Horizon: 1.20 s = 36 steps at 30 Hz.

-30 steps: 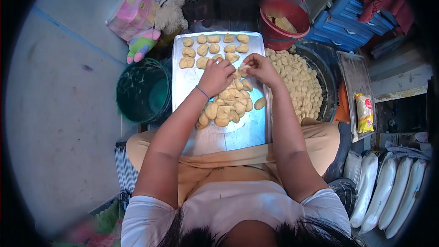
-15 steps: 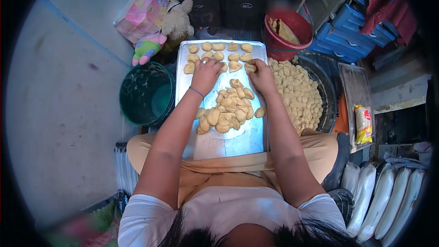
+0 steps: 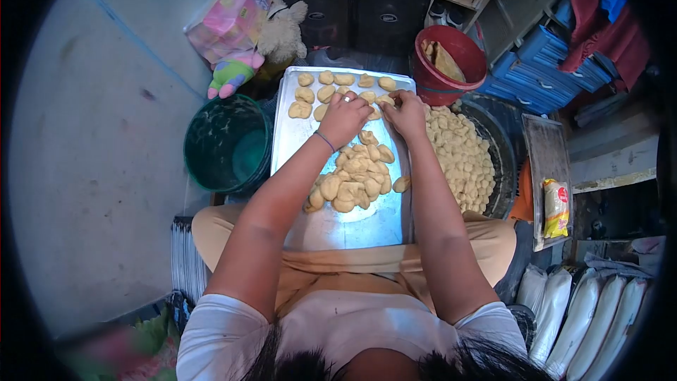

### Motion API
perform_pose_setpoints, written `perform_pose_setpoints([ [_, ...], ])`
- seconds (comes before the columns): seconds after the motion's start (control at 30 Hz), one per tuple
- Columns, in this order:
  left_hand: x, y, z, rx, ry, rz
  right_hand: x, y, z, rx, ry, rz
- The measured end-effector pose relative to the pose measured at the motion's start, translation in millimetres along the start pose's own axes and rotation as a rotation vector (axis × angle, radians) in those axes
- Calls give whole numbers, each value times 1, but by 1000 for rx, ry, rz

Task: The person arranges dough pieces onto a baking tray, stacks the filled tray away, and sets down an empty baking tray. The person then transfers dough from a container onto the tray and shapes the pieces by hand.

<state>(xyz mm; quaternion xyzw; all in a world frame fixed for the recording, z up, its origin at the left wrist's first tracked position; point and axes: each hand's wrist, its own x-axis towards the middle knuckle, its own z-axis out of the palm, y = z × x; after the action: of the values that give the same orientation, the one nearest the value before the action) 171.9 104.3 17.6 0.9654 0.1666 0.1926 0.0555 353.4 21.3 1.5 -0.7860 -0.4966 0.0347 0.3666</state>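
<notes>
A shiny metal tray (image 3: 283, 142) lies across my lap, with flattened dough pieces (image 3: 300, 109) set in rows at its far end. Nearer to me is a heap of dough pieces (image 3: 352, 178). My left hand (image 3: 344, 120), wearing a ring, reaches over the rows with its fingers stretched out onto the dough there; the fingertips partly cover the pieces below. Close beside it, my right hand (image 3: 407, 116) pinches a dough piece (image 3: 384, 100) between thumb and fingers at the right end of a row. One loose dough piece (image 3: 401, 183) rests by the tray's right edge.
Right of the tray, a wide black tub (image 3: 506, 162) holds many dough balls (image 3: 462, 159), with a red bucket (image 3: 444, 85) behind it. A green bucket (image 3: 229, 144) stands left. A yellow packet (image 3: 556, 208) lies on a board (image 3: 546, 141); white packs (image 3: 582, 317) stand at lower right.
My left hand has moved right along the row, closer to my right hand, uncovering dough pieces at the left. My right hand stays near the tray's right edge. The view has shifted slightly.
</notes>
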Motion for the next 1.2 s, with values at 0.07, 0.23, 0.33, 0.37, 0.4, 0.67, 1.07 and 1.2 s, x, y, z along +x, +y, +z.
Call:
perform_pose_setpoints([
  [0.07, 2, 1, 6, -23, 13, 18, 1, 5, 0, 98, 7, 52],
  [0.23, 4, 2, 0, -63, 183, -89, -18, -9, -29, 139, -47, 100],
  [0.33, 10, -7, 1, -55, 189, -130, -26, 0, -22, 198, -138, 119],
  [0.37, 12, -8, 2, -63, 199, -130, -27, 4, -18, 236, -147, 118],
  [0.4, 13, -10, 1, -70, 211, -131, -26, 4, -15, 285, -119, 127],
  [0.67, 26, -17, 7, -7, 111, -190, -18, -3, -8, 280, 68, 116],
  [1.07, 6, 1, 3, 32, 32, -61, -13, -5, -5, 228, 109, 60],
  [1.2, -12, 1, -18, -63, 263, -142, -34, -17, -24, 196, 102, -87],
])
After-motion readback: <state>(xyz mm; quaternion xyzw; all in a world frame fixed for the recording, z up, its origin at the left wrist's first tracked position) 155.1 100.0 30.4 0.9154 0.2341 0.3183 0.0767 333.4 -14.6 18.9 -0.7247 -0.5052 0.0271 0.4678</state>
